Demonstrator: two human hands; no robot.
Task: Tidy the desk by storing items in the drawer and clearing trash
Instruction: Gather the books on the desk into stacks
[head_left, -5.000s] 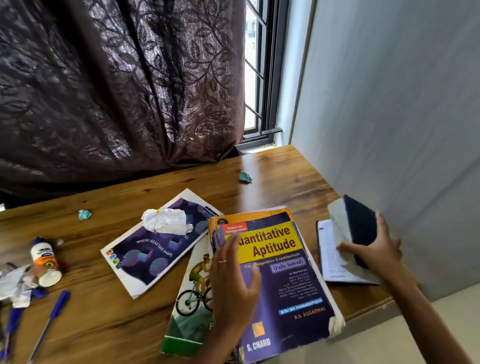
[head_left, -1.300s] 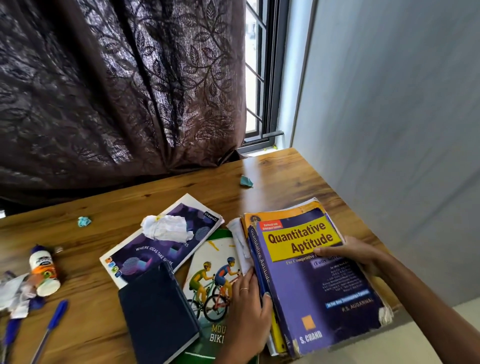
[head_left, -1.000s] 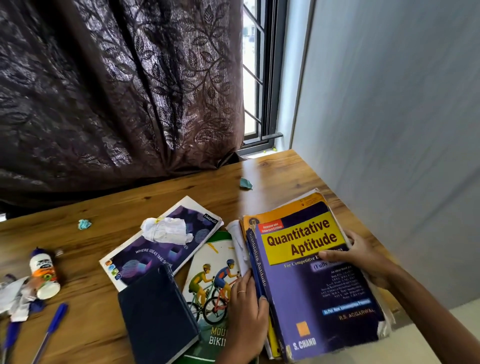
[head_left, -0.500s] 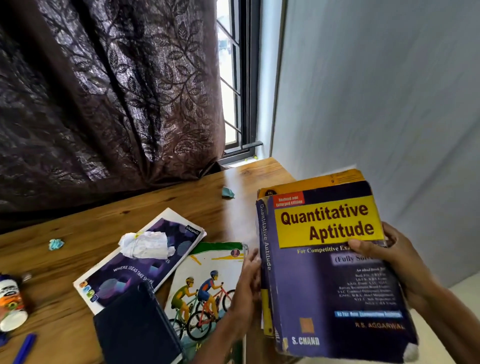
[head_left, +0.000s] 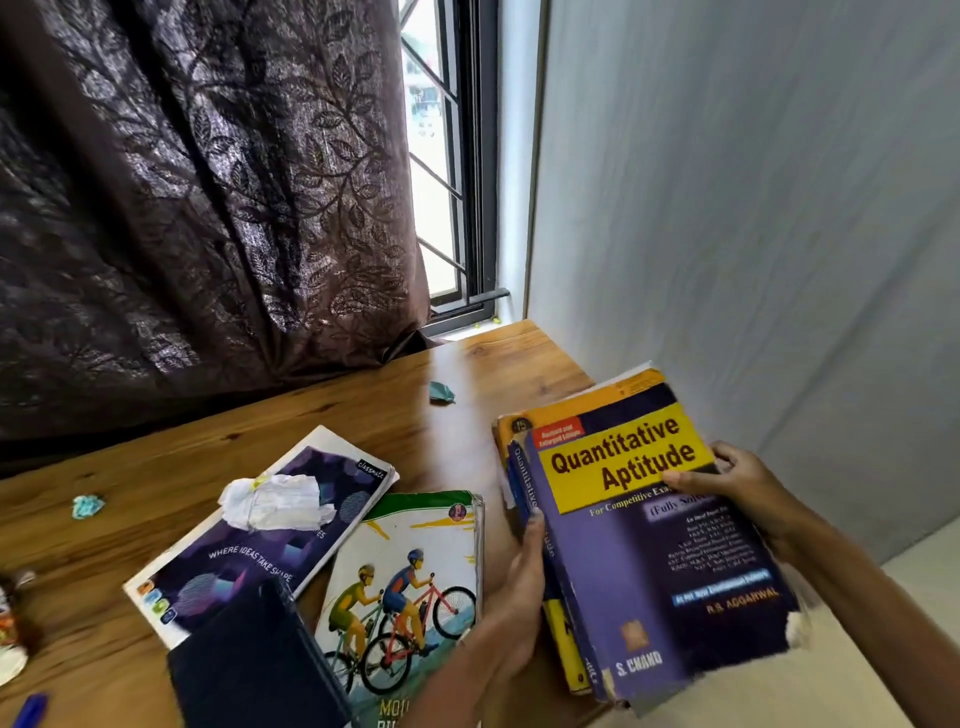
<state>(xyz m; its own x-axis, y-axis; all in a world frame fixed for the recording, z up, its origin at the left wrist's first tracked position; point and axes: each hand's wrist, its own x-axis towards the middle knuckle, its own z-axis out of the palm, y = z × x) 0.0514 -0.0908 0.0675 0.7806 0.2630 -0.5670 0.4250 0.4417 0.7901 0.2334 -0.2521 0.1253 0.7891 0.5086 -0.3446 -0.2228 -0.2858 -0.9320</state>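
A thick purple and yellow Quantitative Aptitude book (head_left: 644, 545) is lifted off the wooden desk (head_left: 363, 421), with more books stacked under it. My left hand (head_left: 514, 592) grips the stack's spine side and my right hand (head_left: 737, 488) holds its right edge, thumb on the cover. Flat on the desk lie a cycling-cover book (head_left: 400, 587), a purple notebook (head_left: 260, 530) with crumpled white paper (head_left: 275, 501) on it, and a dark blue diary (head_left: 254, 660). Teal paper scraps lie at the back (head_left: 441, 391) and at the left (head_left: 87, 505).
A dark patterned curtain (head_left: 208, 208) hangs behind the desk and a window (head_left: 441, 182) is at the back right. A grey wall (head_left: 753, 208) stands close on the right. At the left edge are part of a glue bottle (head_left: 8, 623) and a blue pen (head_left: 31, 709).
Both hands have raised the book stack off the desk and tilted it toward me. Five seconds ago the right hand held the dark diary, which now lies at the front left.
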